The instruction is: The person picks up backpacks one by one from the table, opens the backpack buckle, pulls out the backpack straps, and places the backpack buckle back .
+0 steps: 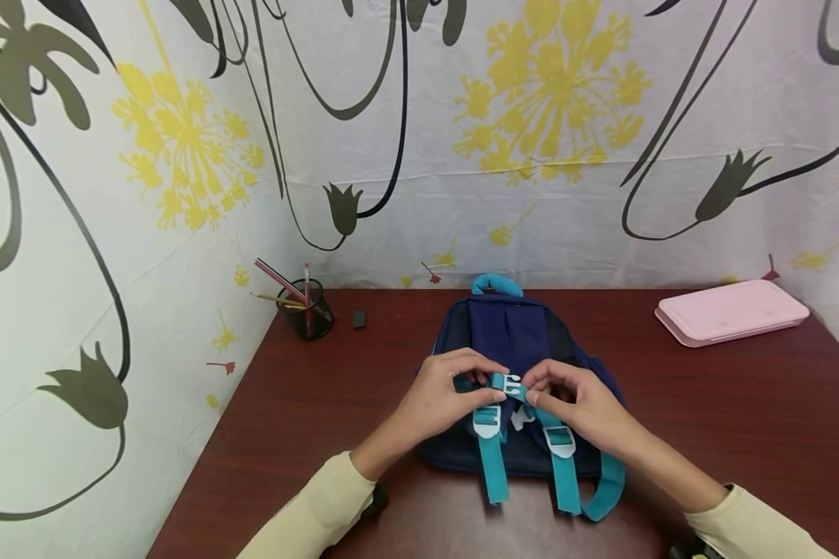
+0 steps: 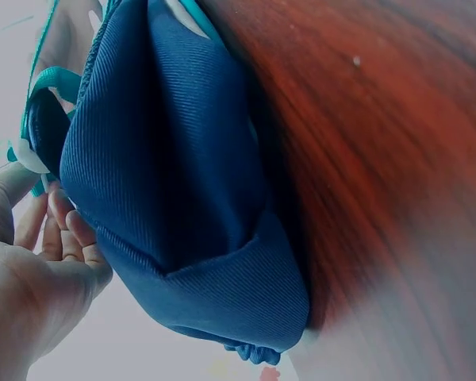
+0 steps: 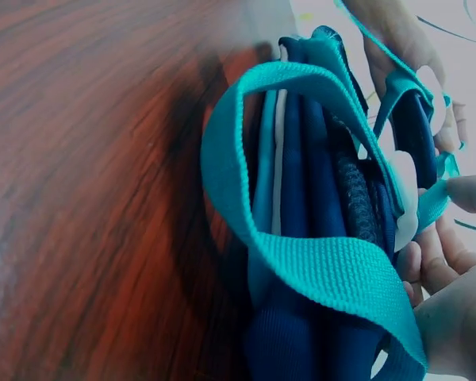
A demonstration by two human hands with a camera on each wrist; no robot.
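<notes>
Working at a white clip (image 1: 511, 383) above a blue backpack (image 1: 509, 326), I pinch teal webbing (image 1: 496, 380) on one side of it with my left hand (image 1: 436, 396) and on the other with my right hand (image 1: 590, 400). The backpack lies on the tabletop (image 1: 280, 435), its teal handle (image 1: 496, 284) at the far edge, between a pencil cup (image 1: 315, 326) near the far left corner and a pink case (image 1: 734, 312) by the far right corner. Two strap ends (image 1: 492, 470) reach toward the near edge. The step in hand looks like fastening or undoing the clip; whether its halves are locked, I cannot tell. The next move, I judge, calls for lining the halves up straight and pushing them together or, if fastened, squeezing and pulling.
</notes>
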